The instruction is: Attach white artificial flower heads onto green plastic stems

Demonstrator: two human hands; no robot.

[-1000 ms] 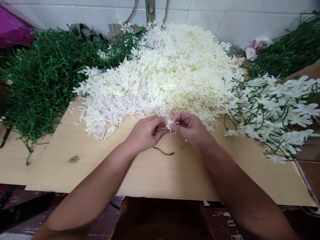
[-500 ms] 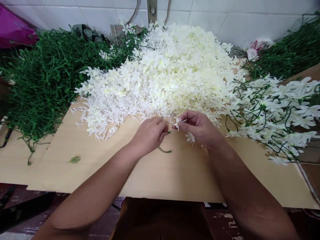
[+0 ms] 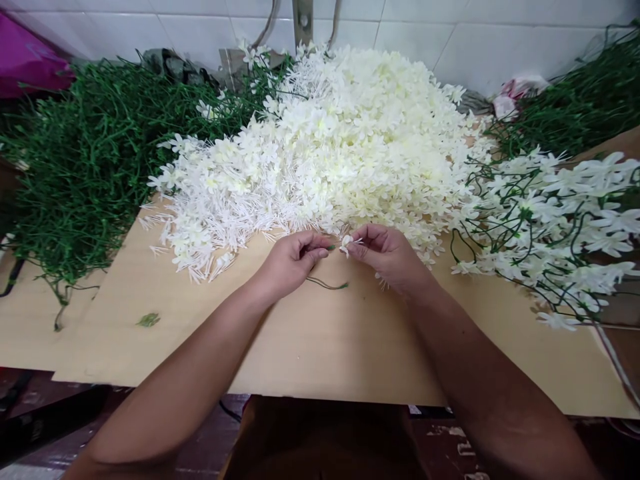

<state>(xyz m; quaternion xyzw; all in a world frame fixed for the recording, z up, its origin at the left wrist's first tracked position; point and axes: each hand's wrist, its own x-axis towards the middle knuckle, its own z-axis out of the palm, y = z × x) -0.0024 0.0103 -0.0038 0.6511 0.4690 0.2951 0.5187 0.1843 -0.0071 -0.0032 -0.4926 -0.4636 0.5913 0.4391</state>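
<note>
My left hand (image 3: 290,261) pinches a thin green plastic stem (image 3: 327,285) whose tip shows at my fingertips and whose tail curls out below the hand. My right hand (image 3: 387,257) pinches a small white plastic flower (image 3: 345,244) a finger's width from that tip. More white flowers peek out under its palm. Both hands hover over the tan board (image 3: 320,340), just in front of a big heap of loose white flowers (image 3: 340,140).
A heap of green stems (image 3: 75,167) fills the left side and another (image 3: 580,100) lies at the far right. Stems fitted with white flowers (image 3: 550,220) are piled at the right. A tiled wall (image 3: 450,33) runs behind. A green scrap (image 3: 147,320) lies on the board.
My hands have drawn closer together again and the flower in my right hand has come up to the stem tip. The stem's tail has shifted slightly.
</note>
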